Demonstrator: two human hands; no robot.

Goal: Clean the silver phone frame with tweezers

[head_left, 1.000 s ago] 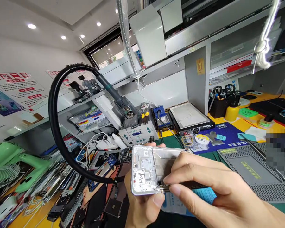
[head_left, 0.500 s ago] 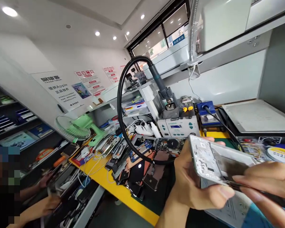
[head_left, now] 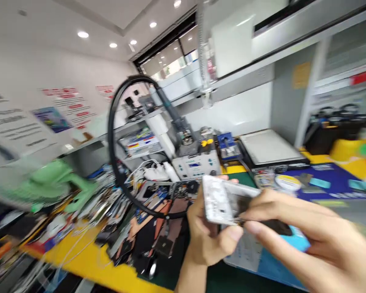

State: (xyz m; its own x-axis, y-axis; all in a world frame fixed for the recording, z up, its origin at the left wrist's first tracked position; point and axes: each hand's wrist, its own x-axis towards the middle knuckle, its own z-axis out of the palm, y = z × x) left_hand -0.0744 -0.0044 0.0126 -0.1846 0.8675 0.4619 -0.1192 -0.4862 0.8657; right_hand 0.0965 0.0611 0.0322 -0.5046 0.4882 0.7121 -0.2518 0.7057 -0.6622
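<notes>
My left hand (head_left: 209, 236) grips a silver phone frame (head_left: 222, 199) by its left end, thumb along the near edge and fingers behind. My right hand (head_left: 301, 244) comes in from the lower right, with thumb and forefinger pinched on a thin dark tool (head_left: 273, 226). The tool's tip rests at the frame's lower edge. The whole picture is smeared by motion, so the tool's tip is hard to make out.
A hot-air station (head_left: 197, 165) with a looping black hose (head_left: 112, 134) stands behind the frame. A heap of opened phones and parts (head_left: 146, 219) covers the bench to the left. Further left is a green fan (head_left: 51, 181). A blue mat (head_left: 323, 179) and a flat heating plate (head_left: 270, 148) lie at right.
The view has swung back to the right and blurred. Both hands keep their hold on the frame and the tool, now nearer the middle of the picture.
</notes>
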